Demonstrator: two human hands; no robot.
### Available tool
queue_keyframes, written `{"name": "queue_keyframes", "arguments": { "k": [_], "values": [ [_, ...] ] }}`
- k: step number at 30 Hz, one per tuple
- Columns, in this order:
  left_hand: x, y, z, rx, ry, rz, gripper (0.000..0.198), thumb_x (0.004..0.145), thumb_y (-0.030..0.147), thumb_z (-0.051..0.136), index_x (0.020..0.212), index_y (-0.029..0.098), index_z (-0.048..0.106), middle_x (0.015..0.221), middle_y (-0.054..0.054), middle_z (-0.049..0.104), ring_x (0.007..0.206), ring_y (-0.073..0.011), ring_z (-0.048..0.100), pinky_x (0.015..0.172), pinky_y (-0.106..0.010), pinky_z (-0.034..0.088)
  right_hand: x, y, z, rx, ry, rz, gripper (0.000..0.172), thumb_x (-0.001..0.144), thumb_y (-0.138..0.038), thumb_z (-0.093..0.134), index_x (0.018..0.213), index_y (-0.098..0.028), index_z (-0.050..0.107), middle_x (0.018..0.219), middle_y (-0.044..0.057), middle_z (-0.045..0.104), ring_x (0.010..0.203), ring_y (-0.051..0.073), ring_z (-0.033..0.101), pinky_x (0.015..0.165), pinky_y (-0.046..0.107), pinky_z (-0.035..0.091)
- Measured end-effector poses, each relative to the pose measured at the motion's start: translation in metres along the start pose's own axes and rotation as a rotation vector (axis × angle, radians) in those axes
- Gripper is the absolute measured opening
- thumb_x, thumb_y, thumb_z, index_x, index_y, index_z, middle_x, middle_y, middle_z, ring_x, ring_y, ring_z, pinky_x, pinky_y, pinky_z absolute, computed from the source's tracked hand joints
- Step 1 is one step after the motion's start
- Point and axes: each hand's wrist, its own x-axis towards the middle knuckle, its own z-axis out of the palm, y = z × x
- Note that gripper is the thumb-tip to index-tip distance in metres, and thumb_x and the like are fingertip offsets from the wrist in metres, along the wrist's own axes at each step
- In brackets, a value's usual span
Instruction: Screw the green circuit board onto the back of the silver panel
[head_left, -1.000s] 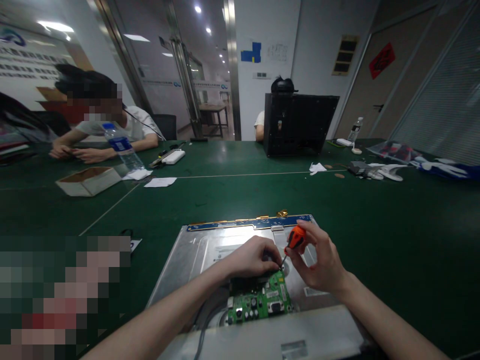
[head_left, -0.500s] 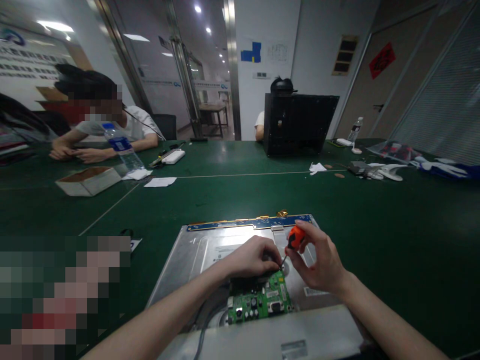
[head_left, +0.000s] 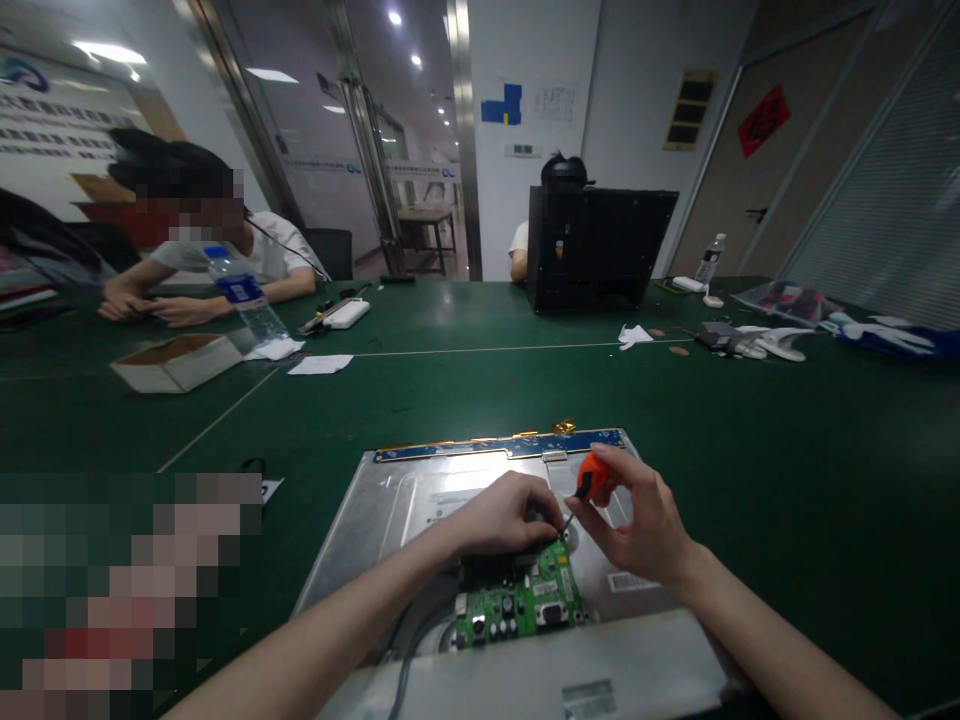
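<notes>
My right hand (head_left: 649,520) grips an orange and black screwdriver (head_left: 592,478) between thumb and fingers. Its thin shaft slants down to the far right corner of a green circuit board (head_left: 517,600). Beside the tip, my left hand (head_left: 510,515) is closed in a pinch; what its fingertips hold, if anything, is hidden. The board lies on a silver metal panel (head_left: 337,540), partly covered by my left hand. A narrow blue circuit strip (head_left: 480,447) runs along the panel's far edge. A grey cable (head_left: 405,650) curves from the board's left side over the near metal cover (head_left: 480,680).
On the green table (head_left: 465,390) stand an open box (head_left: 176,365) and a tilted water bottle (head_left: 244,295), left. A person (head_left: 262,245) sits behind them. A large black case (head_left: 600,250) stands at the far side. Gloves (head_left: 772,343) and a plastic bag (head_left: 787,303) lie right.
The screwdriver handle has turned and shifted slightly in my right fingers, with the thumb a little further left. My left hand and the board stay where they were.
</notes>
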Motion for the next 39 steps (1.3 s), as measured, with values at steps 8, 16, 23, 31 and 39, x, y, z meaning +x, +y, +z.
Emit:
{"name": "queue_keyframes", "arguments": {
  "k": [8, 16, 23, 31, 39],
  "values": [
    [0.0004, 0.0003, 0.0009, -0.012, 0.002, 0.002, 0.015, 0.073, 0.007, 0.067, 0.083, 0.015, 0.074, 0.079, -0.001, 0.069, 0.075, -0.0159, 0.062, 0.068, -0.023, 0.045, -0.0015, -0.002, -0.0002, 0.07, -0.02, 0.035, 0.06, 0.084, -0.011, 0.053, 0.14, -0.016, 0.031, 0.082, 0.003, 0.064, 0.058, 0.012, 0.059, 0.048, 0.023, 0.051],
    [0.0004, 0.0002, 0.0005, 0.002, 0.0, 0.008, 0.017, 0.073, 0.007, 0.067, 0.085, 0.016, 0.073, 0.08, 0.0, 0.069, 0.075, -0.0157, 0.061, 0.069, -0.024, 0.045, 0.0002, -0.0022, 0.0007, -0.011, 0.02, 0.008, 0.057, 0.086, -0.015, 0.057, 0.138, -0.02, 0.032, 0.074, -0.002, 0.06, 0.05, 0.01, 0.053, 0.044, 0.022, 0.048],
    [0.0, 0.0024, -0.0001, -0.004, 0.004, -0.009, 0.015, 0.073, 0.008, 0.066, 0.084, 0.016, 0.073, 0.078, 0.0, 0.069, 0.073, -0.0154, 0.061, 0.068, -0.023, 0.045, 0.0039, -0.005, -0.0023, -0.005, -0.01, 0.007, 0.054, 0.087, -0.017, 0.053, 0.137, -0.02, 0.033, 0.075, -0.001, 0.061, 0.051, 0.011, 0.054, 0.043, 0.022, 0.048],
    [0.0001, -0.002, 0.0013, -0.006, 0.0, -0.006, 0.017, 0.074, 0.008, 0.066, 0.087, 0.016, 0.074, 0.082, -0.001, 0.07, 0.075, -0.0161, 0.062, 0.069, -0.024, 0.046, 0.0019, -0.0051, -0.0018, 0.017, -0.009, 0.016, 0.06, 0.084, -0.012, 0.053, 0.139, -0.019, 0.031, 0.077, 0.0, 0.062, 0.052, 0.012, 0.053, 0.045, 0.023, 0.048],
    [0.0003, 0.0005, -0.0002, -0.001, 0.0, -0.007, 0.014, 0.073, 0.008, 0.066, 0.083, 0.016, 0.072, 0.078, 0.0, 0.068, 0.073, -0.0149, 0.061, 0.066, -0.022, 0.044, 0.0017, -0.0026, -0.0008, -0.022, -0.007, 0.01, 0.055, 0.088, -0.02, 0.056, 0.138, -0.02, 0.032, 0.073, -0.002, 0.058, 0.05, 0.011, 0.053, 0.044, 0.023, 0.047]
  ]
}}
